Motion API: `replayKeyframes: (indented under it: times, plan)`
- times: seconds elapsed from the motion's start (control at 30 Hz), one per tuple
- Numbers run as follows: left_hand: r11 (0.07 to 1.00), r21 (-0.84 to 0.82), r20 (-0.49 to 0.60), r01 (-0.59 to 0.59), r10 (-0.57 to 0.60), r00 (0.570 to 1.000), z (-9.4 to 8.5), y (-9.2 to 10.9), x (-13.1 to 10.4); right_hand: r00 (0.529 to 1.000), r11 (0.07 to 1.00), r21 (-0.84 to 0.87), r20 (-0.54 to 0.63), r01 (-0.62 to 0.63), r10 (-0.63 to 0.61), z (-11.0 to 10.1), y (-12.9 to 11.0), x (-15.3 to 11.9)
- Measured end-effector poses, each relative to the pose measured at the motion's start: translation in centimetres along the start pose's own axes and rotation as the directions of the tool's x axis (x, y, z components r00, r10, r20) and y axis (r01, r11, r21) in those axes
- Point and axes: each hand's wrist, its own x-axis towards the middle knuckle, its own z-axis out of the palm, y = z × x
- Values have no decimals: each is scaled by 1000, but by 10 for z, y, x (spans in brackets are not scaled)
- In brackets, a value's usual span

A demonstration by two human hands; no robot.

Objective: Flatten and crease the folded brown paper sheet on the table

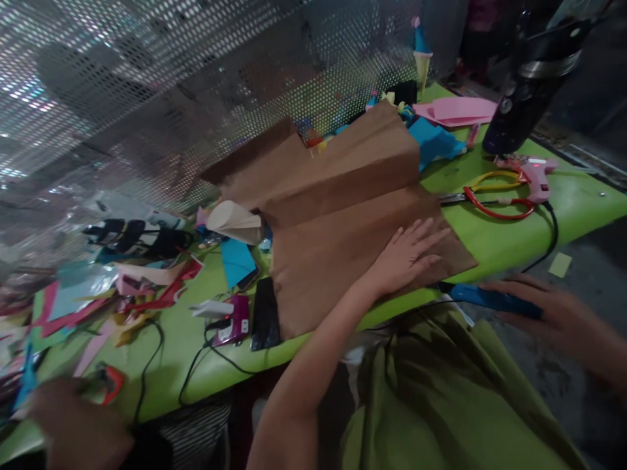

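Note:
A large sheet of creased brown paper (328,267) lies across the green table, folded up toward the mesh. My left hand (411,251) rests flat on its near right part, fingers spread. Off the table's front edge, my right hand (533,303) is closed round a blue box cutter (490,297), whose dark tip points left toward the paper's edge. Scissors (499,196) with red and yellow handles lie beside the paper, their blades reaching its right edge. A pink glue gun (537,177) stands just behind them.
A dark bottle (529,98) stands at the back right. A purple power socket (232,320) with cables and a black strip (265,314) lie left of the paper. A paper roll (235,222) leans nearby. Another person's hand (73,418) is at lower left, among paper scraps. Metal mesh (171,85) rises behind.

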Motion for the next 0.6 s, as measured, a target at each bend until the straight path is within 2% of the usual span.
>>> replayKeyframes:
  times: [0.07, 0.13, 0.27, 0.4, 0.6]
  plan:
    - [999, 24, 1, -24, 24, 1000, -9, -7, -12, 1000, 1000, -31, -14, 2, -2, 0, 2, 0]
    - [996, 89, -5, -18, 19, 1000, -9, -15, -25, 1000, 999, -41, -20, 6, -7, 0, 2, 1]
    - [983, 184, -34, 21, -15, 999, 6, -26, -43, 1000, 1000, -13, -2, 13, -13, -3, -1, 2]
    - [975, 221, -58, 17, -4, 998, 21, -28, -45, 1000, 1000, 11, 12, 13, -14, -2, -9, 3]
    - [974, 227, -76, 25, -8, 997, 19, -26, -45, 999, 1000, -12, 27, 22, -22, 19, -25, 8]
